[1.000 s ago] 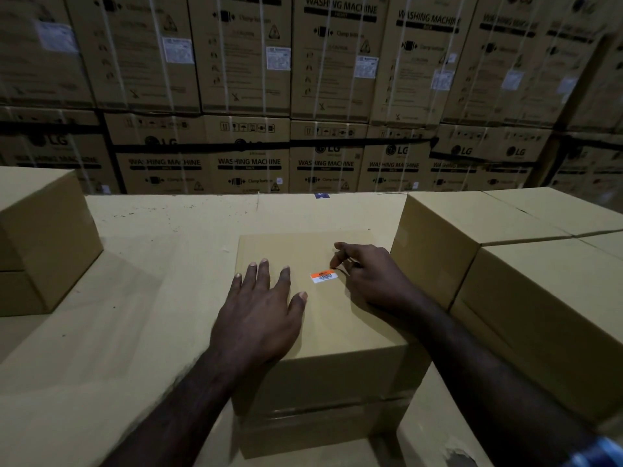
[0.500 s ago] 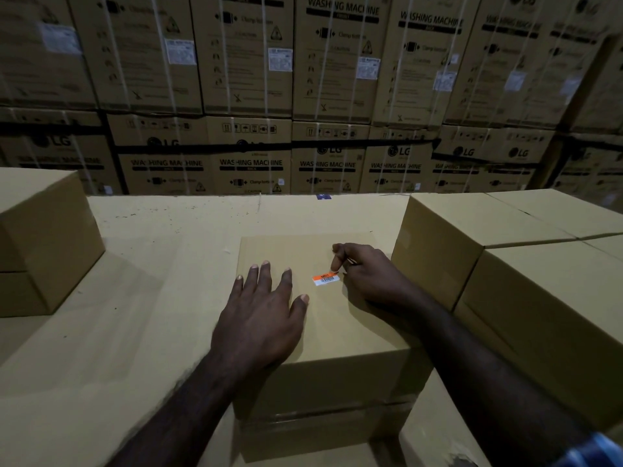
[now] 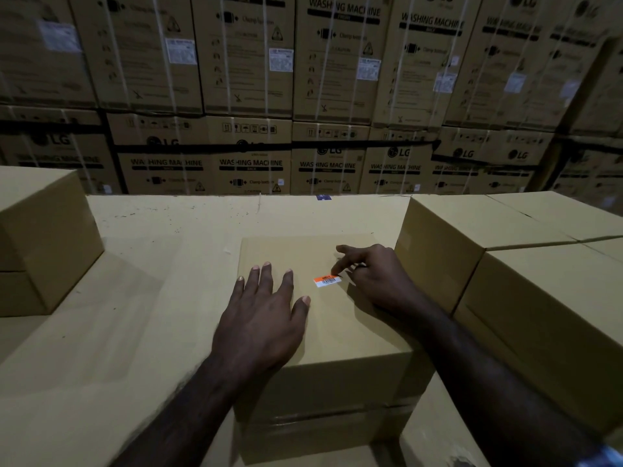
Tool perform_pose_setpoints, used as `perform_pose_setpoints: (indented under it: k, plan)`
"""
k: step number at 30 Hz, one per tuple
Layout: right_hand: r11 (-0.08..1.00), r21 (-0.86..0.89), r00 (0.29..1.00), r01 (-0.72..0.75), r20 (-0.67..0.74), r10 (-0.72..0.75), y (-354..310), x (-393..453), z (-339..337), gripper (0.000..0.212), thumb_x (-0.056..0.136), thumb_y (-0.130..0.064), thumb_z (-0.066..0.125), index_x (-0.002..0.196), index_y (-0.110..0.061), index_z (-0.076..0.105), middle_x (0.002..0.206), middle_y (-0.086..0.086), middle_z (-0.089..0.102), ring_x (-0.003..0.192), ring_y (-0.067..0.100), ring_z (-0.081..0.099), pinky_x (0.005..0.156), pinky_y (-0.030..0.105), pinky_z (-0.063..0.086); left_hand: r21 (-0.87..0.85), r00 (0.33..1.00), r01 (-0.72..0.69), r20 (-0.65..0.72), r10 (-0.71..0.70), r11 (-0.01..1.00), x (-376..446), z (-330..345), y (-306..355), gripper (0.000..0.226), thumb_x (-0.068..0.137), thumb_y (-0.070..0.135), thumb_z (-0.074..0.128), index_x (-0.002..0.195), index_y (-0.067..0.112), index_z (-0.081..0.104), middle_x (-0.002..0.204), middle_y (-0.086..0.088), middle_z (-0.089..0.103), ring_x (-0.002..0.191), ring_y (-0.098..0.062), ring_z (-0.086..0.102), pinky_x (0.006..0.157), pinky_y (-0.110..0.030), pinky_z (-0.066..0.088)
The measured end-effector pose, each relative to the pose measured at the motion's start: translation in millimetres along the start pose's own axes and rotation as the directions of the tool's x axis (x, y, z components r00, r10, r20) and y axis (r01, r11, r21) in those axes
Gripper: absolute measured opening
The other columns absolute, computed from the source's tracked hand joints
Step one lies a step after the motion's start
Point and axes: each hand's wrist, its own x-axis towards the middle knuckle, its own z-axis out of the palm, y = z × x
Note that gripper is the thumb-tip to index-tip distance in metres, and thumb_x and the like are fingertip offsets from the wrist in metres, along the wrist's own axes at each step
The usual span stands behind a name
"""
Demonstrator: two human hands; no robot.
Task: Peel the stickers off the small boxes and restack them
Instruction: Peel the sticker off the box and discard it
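Note:
A small brown cardboard box (image 3: 337, 325) stands in front of me on a wide cardboard surface. On its top lies a small orange and white barcode sticker (image 3: 327, 281). My left hand (image 3: 266, 318) rests flat on the box top, fingers spread, just left of the sticker. My right hand (image 3: 374, 278) sits at the sticker's right end, thumb and forefinger pinching its corner, which looks slightly lifted. The rest of the sticker lies on the box.
Plain boxes (image 3: 505, 264) are stacked close on the right, touching my box's side. Another plain box (image 3: 43, 237) stands at the far left. The cardboard surface (image 3: 151, 281) stretches left and behind. A wall of large washing-machine cartons (image 3: 303, 96) fills the background.
My right fingers have closed in on the sticker's right corner and begun lifting it. My left hand stays flat on the box.

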Motion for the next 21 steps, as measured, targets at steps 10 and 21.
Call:
perform_pose_setpoints:
  k: [10, 21]
  plan:
    - [0.993, -0.082, 0.991, -0.09, 0.095, 0.098, -9.0, 9.9, 5.3, 0.03, 0.084, 0.009, 0.044, 0.093, -0.009, 0.066, 0.127, 0.014, 0.061, 0.122, 0.032, 0.05, 0.097, 0.05, 0.045, -0.004, 1.0, 0.003, 0.0, -0.003, 1.0, -0.5, -0.8, 0.8, 0.064, 0.098, 0.056, 0.013, 0.154, 0.027, 0.002, 0.162, -0.009, -0.006, 0.149, -0.025, -0.007, 0.121, -0.042, -0.001]
    - [0.996, -0.027, 0.996, -0.084, -0.016, 0.083, 0.1, 4.4, 3.9, 0.045, 0.09, 0.006, 0.042, 0.121, -0.015, 0.067, 0.133, 0.005, 0.061, 0.127, 0.019, 0.052, 0.093, 0.025, 0.046, -0.004, 1.0, 0.008, 0.011, -0.008, 1.0, -2.1, -2.3, 1.5, 0.064, 0.098, 0.056, 0.013, 0.154, 0.027, 0.001, 0.162, -0.008, -0.008, 0.149, -0.025, -0.008, 0.121, -0.044, -0.001]
